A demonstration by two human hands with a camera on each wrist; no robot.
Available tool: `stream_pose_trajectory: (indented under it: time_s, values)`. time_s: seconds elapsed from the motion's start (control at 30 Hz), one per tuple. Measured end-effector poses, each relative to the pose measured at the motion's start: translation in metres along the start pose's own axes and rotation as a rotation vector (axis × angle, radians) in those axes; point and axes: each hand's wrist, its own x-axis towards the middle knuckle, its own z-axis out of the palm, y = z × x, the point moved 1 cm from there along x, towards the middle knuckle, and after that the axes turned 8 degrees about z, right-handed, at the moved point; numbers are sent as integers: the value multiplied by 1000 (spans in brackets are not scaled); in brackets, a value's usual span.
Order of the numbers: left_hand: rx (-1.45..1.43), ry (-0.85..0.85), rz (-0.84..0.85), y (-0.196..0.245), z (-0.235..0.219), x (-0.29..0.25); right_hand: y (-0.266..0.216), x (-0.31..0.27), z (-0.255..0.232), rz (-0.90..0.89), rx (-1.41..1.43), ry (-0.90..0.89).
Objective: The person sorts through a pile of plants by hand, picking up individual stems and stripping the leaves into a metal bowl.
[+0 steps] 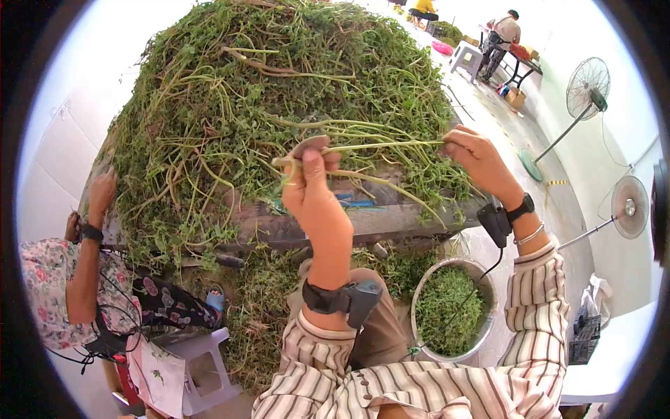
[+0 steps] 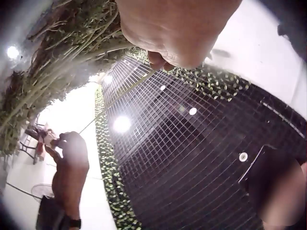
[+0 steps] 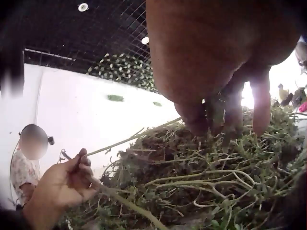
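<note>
A long green stem (image 1: pixel 391 145) stretches nearly level between my two hands, in front of a big heap of leafy cut plants (image 1: pixel 279 91). My left hand (image 1: pixel 321 199) pinches one end between thumb and fingers. A flat, curved greyish piece (image 1: pixel 309 146) shows at those fingertips; its kind is unclear. At the stem's other end, the fingertips of my right hand (image 1: pixel 481 162) pinch it. A second, thicker stem (image 3: pixel 132 203) runs out from below the left hand in the right wrist view. Both hands are raised over the near edge of the table (image 1: pixel 279 234).
A round tub (image 1: pixel 491 307) of picked greens stands on the floor right of my knees. Another person's hand (image 1: pixel 102 192) is at the heap's left side, near a pale stool (image 1: pixel 209 398). Standing fans (image 1: pixel 588 87) are at right. Loose plants cover the floor under the table.
</note>
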Motion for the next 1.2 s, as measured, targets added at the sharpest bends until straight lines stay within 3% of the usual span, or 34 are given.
stream_pose_trajectory:
  time_s: [0.43,0.53,0.6,0.67,0.7,0.73,0.83,0.93,1.07,1.2]
  values:
    - [-72,-120,-104,-9,28,-29,44,-21,-14,201,-161,121]
    - [-85,-135,-144,-8,31,-34,55,-22,-14,107,-206,178]
    - [-73,-37,-67,-2,17,-19,111,-33,-26,292,-421,156]
    - [-80,125,58,16,-3,8,157,-71,-46,96,-697,306]
    - [-123,115,71,16,-14,19,145,-83,-53,451,-369,363]
    - [-159,110,77,14,-22,21,135,-94,-55,593,-229,438]
    - [-309,120,-60,2,-16,15,139,-124,-56,698,-137,462]
    - [-344,119,-78,-2,-20,14,138,-148,-42,597,-155,470]
    - [-398,156,-141,-4,-21,15,135,-179,-24,784,268,479]
    - [-464,117,-182,-12,-20,11,124,-209,-15,935,363,450]
